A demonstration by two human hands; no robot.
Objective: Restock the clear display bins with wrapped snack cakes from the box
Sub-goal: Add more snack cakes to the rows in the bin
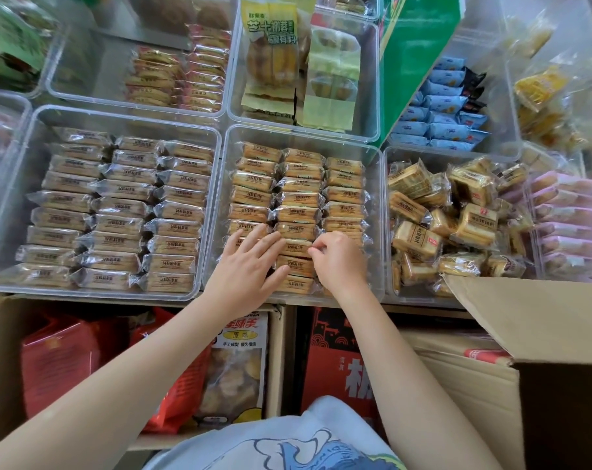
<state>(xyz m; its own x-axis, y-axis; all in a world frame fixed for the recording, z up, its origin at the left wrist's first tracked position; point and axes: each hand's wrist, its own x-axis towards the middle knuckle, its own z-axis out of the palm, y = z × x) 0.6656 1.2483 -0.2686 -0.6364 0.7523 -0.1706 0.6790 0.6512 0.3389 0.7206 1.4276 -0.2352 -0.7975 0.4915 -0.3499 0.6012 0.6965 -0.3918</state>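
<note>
Both hands in the middle clear bin [376,184], over neat rows of wrapped snack cakes [298,198]. Left hand [249,262] flat, fingers spread across the near packets. Right hand [337,257] curled, fingertips pinching a wrapper edge. Cardboard box [538,334] open at lower right.

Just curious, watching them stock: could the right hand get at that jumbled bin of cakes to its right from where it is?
Probably yes. The right hand is in the middle bin; the jumbled bin sits alongside with an open top, nothing between but low clear walls.
</note>
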